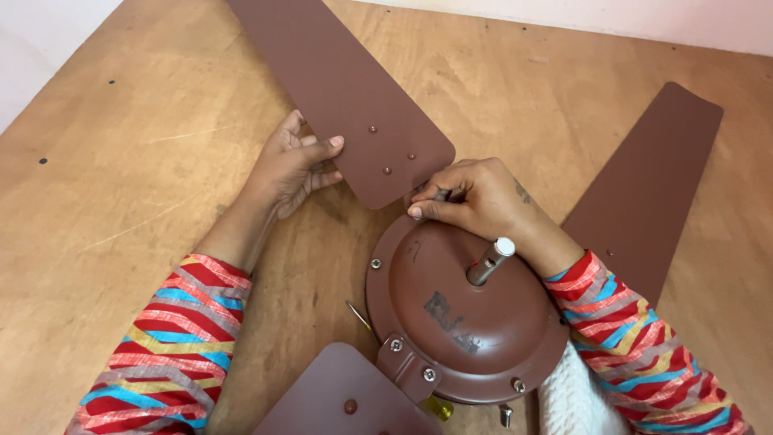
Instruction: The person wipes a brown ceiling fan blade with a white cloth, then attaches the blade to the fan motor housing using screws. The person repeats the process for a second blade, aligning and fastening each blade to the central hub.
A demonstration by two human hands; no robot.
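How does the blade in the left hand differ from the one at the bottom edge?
The upper blade is loose from the motor housing, gripped by the left hand; the lower blade is joined to the housing by a screwed bracket. The upper shows three rivets, the lower one. Both are brown.

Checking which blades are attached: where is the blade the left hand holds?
The loose blade lies upper centre, its screw-holed end just above the motor housing, between left hand and right hand.

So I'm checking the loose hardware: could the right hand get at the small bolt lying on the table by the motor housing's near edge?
Probably yes. The right hand rests at the motor housing's far rim, the bolt lies uncovered, though that means pulling back over the housing and its shaft.
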